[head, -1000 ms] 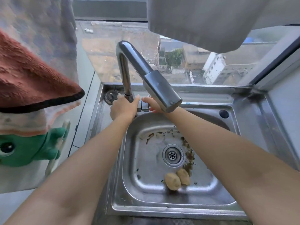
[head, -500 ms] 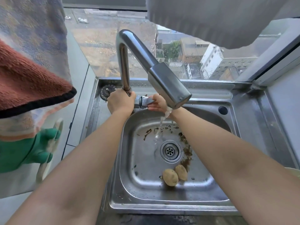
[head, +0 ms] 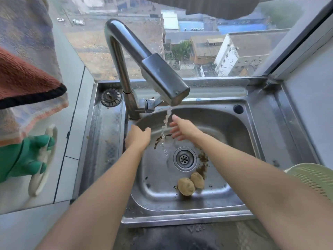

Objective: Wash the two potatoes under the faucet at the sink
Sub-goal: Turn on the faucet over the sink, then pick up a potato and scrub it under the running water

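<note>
Found faucet [head: 144,69] running, with a thin stream [head: 166,127] falling into sink [head: 225,127] and landing just left of drain [head: 184,158]. Noted lever [head: 150,104] at faucet base, apart from both hands.

Located left potato [head: 186,186] and right potato [head: 197,179] on sink floor, on near side of drain, touching each other, well apart from stream and untouched by either hand. Noted brown debris [head: 203,160] between drain and right potato, and more at the back beside the stream.

Recorded left hand [head: 137,138] at back-left rim of basin, left of stream, back uppermost, fingers loosely curled, grasping nothing visible. Recorded right hand [head: 183,129] right of stream, released, fingers straight and spread, tips just beside falling water. Cannot tell whether touching it.

Logged loose strainer plug [head: 111,97] on ledge left of faucet base. Logged pale green colander [head: 313,179] at right edge of sink, partly hidden by right forearm. Logged green glove [head: 23,157] and rust towel [head: 27,82] hanging at far left, and window [head: 198,42] behind faucet.
</note>
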`<state>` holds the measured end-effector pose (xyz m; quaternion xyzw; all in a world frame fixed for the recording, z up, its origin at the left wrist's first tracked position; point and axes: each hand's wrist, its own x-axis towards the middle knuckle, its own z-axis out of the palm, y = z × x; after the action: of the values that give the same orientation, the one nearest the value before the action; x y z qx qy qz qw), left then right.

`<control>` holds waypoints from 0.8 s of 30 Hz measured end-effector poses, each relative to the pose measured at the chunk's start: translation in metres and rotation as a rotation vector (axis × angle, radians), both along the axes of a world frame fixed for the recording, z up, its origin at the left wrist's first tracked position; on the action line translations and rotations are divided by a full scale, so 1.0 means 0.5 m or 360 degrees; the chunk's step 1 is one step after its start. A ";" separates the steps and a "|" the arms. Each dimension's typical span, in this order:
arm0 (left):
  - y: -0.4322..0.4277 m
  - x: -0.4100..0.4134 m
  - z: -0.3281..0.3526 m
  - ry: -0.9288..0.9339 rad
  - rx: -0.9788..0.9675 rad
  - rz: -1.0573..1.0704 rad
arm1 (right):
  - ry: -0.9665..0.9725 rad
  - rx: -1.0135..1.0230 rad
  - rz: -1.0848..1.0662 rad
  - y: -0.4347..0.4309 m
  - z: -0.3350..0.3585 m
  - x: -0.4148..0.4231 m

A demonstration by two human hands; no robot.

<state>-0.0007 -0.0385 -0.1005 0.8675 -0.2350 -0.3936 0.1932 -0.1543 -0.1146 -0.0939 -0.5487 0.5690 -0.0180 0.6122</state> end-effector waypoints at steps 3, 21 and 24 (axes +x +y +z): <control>0.027 -0.037 -0.107 0.0415 0.0032 0.0088 | 0.0552 0.0002 0.0659 0.053 -0.087 -0.076; 0.048 -0.089 -0.129 0.0965 -0.0123 0.0510 | 0.0194 0.0181 0.0036 0.097 -0.167 -0.038; 0.040 -0.123 -0.090 0.1157 -0.0462 0.0563 | -0.0084 0.0273 -0.0266 0.080 -0.092 0.007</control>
<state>-0.0621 -0.0183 -0.1455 0.6630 -0.0521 -0.5973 0.4482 -0.1506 -0.0745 -0.1401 -0.4443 0.5958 -0.0346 0.6682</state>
